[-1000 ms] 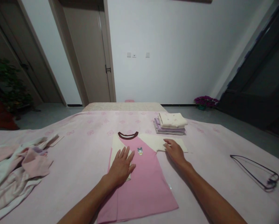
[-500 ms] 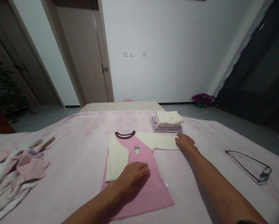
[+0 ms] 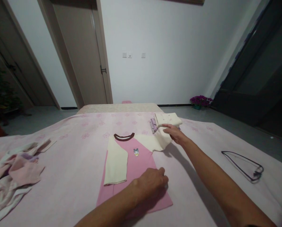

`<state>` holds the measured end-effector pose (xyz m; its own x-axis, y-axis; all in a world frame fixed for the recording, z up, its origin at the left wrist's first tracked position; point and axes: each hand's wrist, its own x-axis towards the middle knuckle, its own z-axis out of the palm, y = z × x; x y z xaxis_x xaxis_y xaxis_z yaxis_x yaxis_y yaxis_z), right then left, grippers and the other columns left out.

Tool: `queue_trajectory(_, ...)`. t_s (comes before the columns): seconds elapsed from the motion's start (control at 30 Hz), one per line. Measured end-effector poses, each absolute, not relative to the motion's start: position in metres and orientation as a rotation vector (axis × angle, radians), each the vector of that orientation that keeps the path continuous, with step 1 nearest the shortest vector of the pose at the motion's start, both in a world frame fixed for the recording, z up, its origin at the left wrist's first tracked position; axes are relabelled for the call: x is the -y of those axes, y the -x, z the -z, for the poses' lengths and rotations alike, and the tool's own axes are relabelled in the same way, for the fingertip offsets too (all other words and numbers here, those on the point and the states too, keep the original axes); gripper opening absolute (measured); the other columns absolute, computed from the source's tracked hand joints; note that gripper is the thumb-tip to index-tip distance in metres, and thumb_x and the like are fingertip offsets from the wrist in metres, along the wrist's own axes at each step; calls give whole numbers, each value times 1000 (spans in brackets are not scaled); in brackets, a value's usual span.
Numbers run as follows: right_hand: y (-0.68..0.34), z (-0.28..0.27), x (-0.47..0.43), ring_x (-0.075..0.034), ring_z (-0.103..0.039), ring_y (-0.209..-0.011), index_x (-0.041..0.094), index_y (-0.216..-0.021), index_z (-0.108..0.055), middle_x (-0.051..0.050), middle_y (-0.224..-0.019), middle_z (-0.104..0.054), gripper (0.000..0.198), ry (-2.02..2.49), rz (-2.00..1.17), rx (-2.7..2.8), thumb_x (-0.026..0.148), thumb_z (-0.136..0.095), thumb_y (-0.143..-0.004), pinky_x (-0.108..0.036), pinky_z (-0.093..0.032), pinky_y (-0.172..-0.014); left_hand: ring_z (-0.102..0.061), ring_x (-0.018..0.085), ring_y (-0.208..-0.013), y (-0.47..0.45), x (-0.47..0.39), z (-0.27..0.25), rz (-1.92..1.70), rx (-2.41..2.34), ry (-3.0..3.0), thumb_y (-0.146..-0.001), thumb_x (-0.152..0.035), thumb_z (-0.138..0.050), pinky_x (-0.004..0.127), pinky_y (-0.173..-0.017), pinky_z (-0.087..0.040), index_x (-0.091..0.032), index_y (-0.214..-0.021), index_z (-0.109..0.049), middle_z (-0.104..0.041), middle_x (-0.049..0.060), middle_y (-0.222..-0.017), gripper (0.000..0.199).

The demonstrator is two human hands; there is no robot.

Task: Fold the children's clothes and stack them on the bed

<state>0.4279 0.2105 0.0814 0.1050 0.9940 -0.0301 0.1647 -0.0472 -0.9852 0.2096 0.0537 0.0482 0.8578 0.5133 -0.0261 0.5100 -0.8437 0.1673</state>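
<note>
A pink long-sleeved shirt (image 3: 141, 162) with cream sleeves, a dark red collar and a cartoon duck face lies spread flat, collar away from me. Its left cream sleeve (image 3: 116, 164) is folded down along the body. My right hand (image 3: 176, 134) pinches the end of the other cream sleeve (image 3: 161, 140), which is lifted and bends up in front of the folded stack. Over the lower right part of the pink body is my left hand (image 3: 152, 180), fingers loosely bent and slightly apart, with no cloth visible in them.
Folded clothes (image 3: 168, 119), cream above purple, are stacked beyond my right hand. A loose heap of clothes (image 3: 25, 170) lies at the left. At the right is a black wire hanger-like loop (image 3: 243, 165). A pink flowered sheet (image 3: 72, 157) covers the surface.
My right hand has raised the sleeve's end and brought it inward to the left. My left hand has slid right across the shirt toward its side edge.
</note>
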Motion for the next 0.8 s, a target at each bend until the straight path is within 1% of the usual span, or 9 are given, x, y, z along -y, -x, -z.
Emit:
queue_trajectory(0.07, -406, -103, -210, -13, -62, -61, 14, -122, -62, -4, -78, -70, 54, 1310, -1192, 1169, 17, -68, -68, -25, -53, -59, -65, 21, -75, -205, -54, -48, -79, -773, -2887, -91, -24, -54, 32, -60, -51, -18, -90, -63, -63, 8, -95, 11)
queue_trajectory(0.13, -383, -122, -210, -11, -60, -57, 16, -123, -61, -1, -76, -67, 52, 1223, -1260, 1126, 16, -67, -71, -23, -54, -57, -65, 22, -83, -199, -56, -48, -124, -731, -2917, -91, -25, -56, 32, -64, -52, -19, -91, -62, -63, 8, -101, 9)
queue_trajectory(0.23, -346, -145, -210, -11, -63, -62, 18, -124, -59, -1, -81, -67, 51, 1091, -1360, 1098, 12, -64, -74, -25, -58, -62, -65, 21, -86, -189, -58, -47, -117, -685, -2936, -89, -24, -59, 32, -67, -52, -19, -96, -60, -63, 8, -110, 9)
queue_trajectory(0.37, -300, -160, -208, -14, -67, -70, 15, -117, -60, -3, -83, -67, 43, 938, -1512, 1132, 6, -57, -76, -32, -62, -72, -63, 19, -81, -166, -52, -46, -145, -776, -2881, -79, -17, -64, 32, -72, -51, -21, -95, -56, -64, 5, -100, 19)
queue_trajectory(0.5, -257, -159, -207, -15, -67, -72, 13, -113, -60, -2, -81, -67, 41, 878, -1649, 1208, 4, -55, -74, -37, -62, -77, -60, 19, -81, -135, -39, -40, -210, -895, -2819, -78, -11, -60, 32, -76, -48, -22, -93, -53, -63, 3, -94, 21)
queue_trajectory(0.7, -207, -142, -199, -14, -62, -72, 14, -101, -67, 0, -76, -63, 34, 810, -1719, 1217, 7, -61, -69, -40, -59, -81, -58, 18, -82, -102, -21, -35, -195, -962, -2683, -86, -11, -55, 31, -75, -45, -22, -93, -57, -63, 4, -95, 14)
queue_trajectory(0.8, -198, -129, -191, -13, -59, -70, 14, -96, -70, 2, -72, -59, 34, 788, -1678, 1156, 10, -66, -63, -36, -56, -79, -59, 18, -86, -93, -17, -32, -429, -1026, -2393, -88, -9, -50, 31, -80, -45, -21, -93, -61, -64, 4, -97, 17)
